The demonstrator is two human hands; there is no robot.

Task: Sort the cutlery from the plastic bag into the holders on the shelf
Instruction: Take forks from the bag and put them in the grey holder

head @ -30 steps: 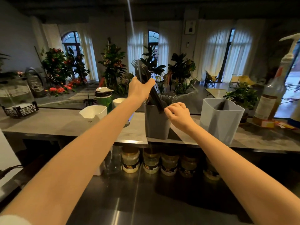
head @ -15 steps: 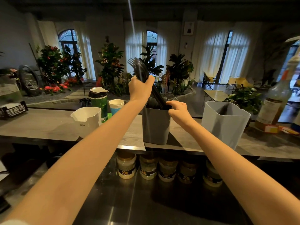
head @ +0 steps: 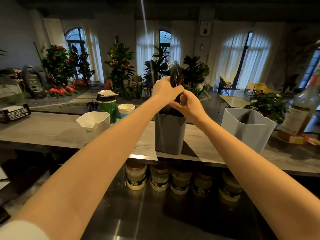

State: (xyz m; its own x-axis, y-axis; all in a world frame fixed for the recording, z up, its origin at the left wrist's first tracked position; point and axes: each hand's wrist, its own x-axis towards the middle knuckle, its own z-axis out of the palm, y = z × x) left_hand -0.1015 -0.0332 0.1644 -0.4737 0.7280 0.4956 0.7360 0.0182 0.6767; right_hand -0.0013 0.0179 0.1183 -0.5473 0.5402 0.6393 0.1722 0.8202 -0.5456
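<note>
Fork bundle (head: 175,71) swung from a left lean to near upright; right hand (head: 189,108) came up against left hand (head: 164,90).
Lower handles are hidden behind both hands, so can't see if the ends sit inside the dark grey holder (head: 169,135) on the shelf (head: 52,130). Tines are blurred and the fork count is unreadable. Long axis near vertical, tines up, directly above the holder's mouth. Left hand is clenched round the bundle's middle. Right hand's fingers curl at the handles over the rim; can't tell if they pinch anything.
</note>
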